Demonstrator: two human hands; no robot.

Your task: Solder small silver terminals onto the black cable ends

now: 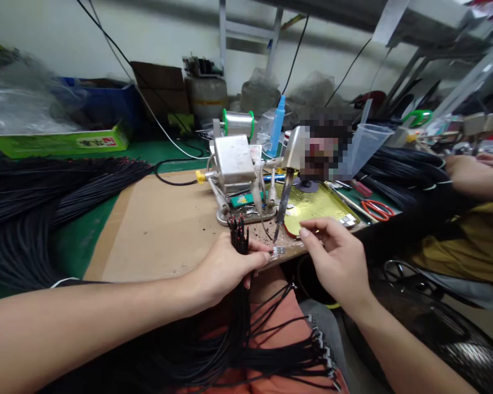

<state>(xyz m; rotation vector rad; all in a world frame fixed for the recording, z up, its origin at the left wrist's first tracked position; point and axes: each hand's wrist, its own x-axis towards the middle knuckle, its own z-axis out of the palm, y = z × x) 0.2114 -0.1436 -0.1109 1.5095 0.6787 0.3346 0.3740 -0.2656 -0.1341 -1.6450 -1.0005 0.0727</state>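
USB connector (279, 250): six o'clock of soldering iron (285, 198).
Best held steady: left grip (225, 265) clamped on cables (241, 309); right grip (340, 260), cannot tell.

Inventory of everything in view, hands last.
Cable bundle: one, black, left hand
USB plug: one, silver, left fingertips
Cables with plugs: many, black, lap
Other cables: many, black, both sides
Soldering iron: one, dark, centre
Fixture: one, silver, centre
Wire spool: one, green, behind fixture
Bottle: one, blue, behind tray
Tray: one, yellow, right of fixture
Small parts: several, silver, on tray
Cup: one, clear, beyond tray
Scissors: one, orange, right of tray
Cardboard sheet: one, brown, centre left
Bin: one, blue, back left
Background clutter: uncounted, mixed, back wall
Co-worker's hands: two, bare, far right
Left hand: one, gripping bundle
Right hand: one, near tray
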